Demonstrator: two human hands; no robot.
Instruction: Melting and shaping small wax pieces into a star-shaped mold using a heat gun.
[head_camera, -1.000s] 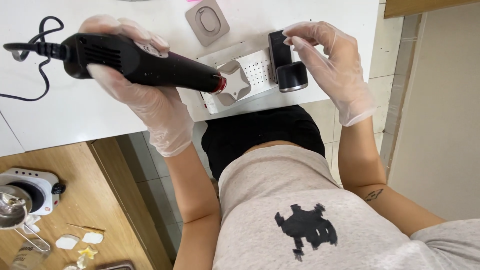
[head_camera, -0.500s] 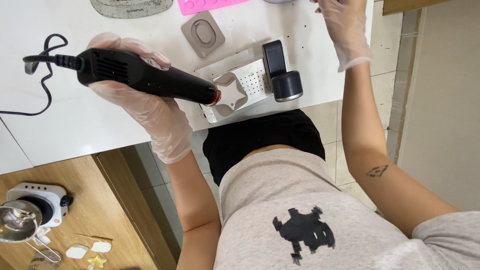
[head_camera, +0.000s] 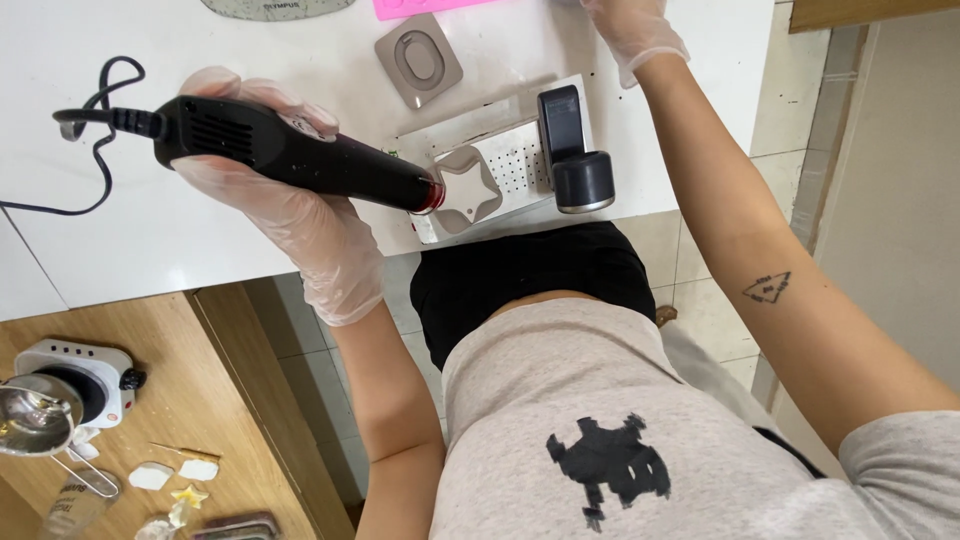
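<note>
Grip, left hand (head_camera: 290, 215): closed around black corded heat tool (head_camera: 290, 160), nozzle at grey star-shaped mould (head_camera: 468, 190).
Mould sits on white perforated plate (head_camera: 520, 165) near bench (head_camera: 150, 230) edge; black stand (head_camera: 572, 150) just right. Right hand (head_camera: 630, 25) at top edge, grip cannot be told.

You have one view only, from the camera on your head, tilted steeply down along your own chest and lap. It faces the white tabletop (head_camera: 250, 230), which fills the upper part of the frame from about 9 o'clock round to 1 o'clock, its near edge crossing just above the middle. The range is close: your forearms run in from 5 and 7 o'clock. Your left hand (head_camera: 290, 215) sits at 10 o'clock, and your right hand (head_camera: 630, 25) is cut by the top edge at 12 to 1 o'clock. The tiled floor (head_camera: 720, 290) shows at 3 o'clock.
</note>
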